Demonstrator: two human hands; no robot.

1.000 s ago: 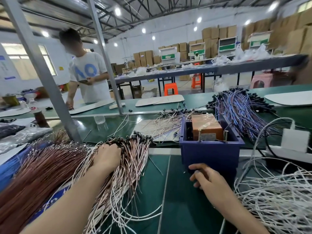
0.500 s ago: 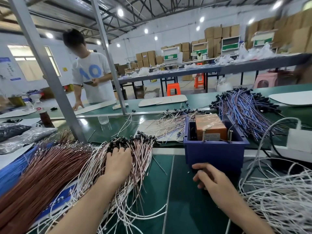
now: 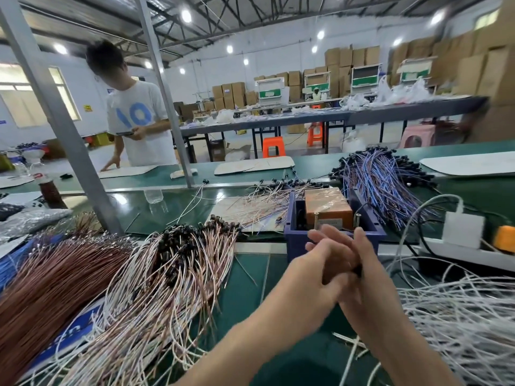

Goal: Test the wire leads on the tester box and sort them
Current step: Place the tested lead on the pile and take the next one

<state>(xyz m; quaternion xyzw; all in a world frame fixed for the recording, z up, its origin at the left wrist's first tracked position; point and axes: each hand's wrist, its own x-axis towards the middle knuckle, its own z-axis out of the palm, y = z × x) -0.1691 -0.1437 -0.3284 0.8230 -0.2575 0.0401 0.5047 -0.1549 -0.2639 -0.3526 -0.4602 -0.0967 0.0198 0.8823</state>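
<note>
Hands meet just in front of the blue tester box: left hand and right hand overlap, too blurred to tell whether they pinch anything. Pink-white wire leads lie heaped to their left, white wires to their right.

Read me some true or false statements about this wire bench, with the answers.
1. The left hand and right hand meet in front of the blue box. True.
2. The box holds an orange block. True.
3. The blue wires lie left of the box. False: they lie behind it, to the right.
4. The stool in the background is green. False: it is orange.
5. White wires are piled on the right. True.
</note>
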